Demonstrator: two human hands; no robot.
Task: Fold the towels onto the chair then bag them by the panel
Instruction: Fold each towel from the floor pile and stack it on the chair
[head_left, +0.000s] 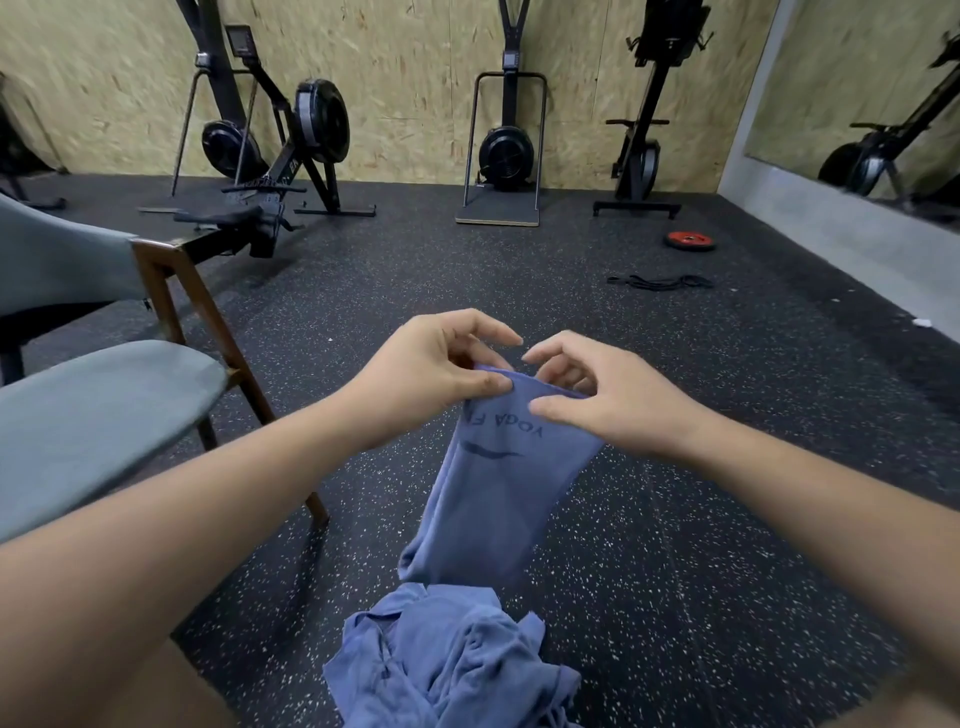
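A blue towel (493, 493) with dark "YOGA" lettering hangs folded lengthwise in front of me. My left hand (431, 374) pinches its top edge at the left between thumb and fingers. My right hand (597, 395) pinches the same edge at the right, thumb on the near face. Below it, a crumpled heap of blue towels (447, 660) lies on the floor between my knees. The grey padded chair (98, 415) with wooden legs stands to my left, its seat bare. No bag is in view.
Black speckled rubber floor (675, 519) all around. Rowing and ski machines (291, 140) line the far chipboard wall (415, 78). A red weight plate (690, 240) and a black band (660, 282) lie at the right. A mirror (857, 93) covers the right wall.
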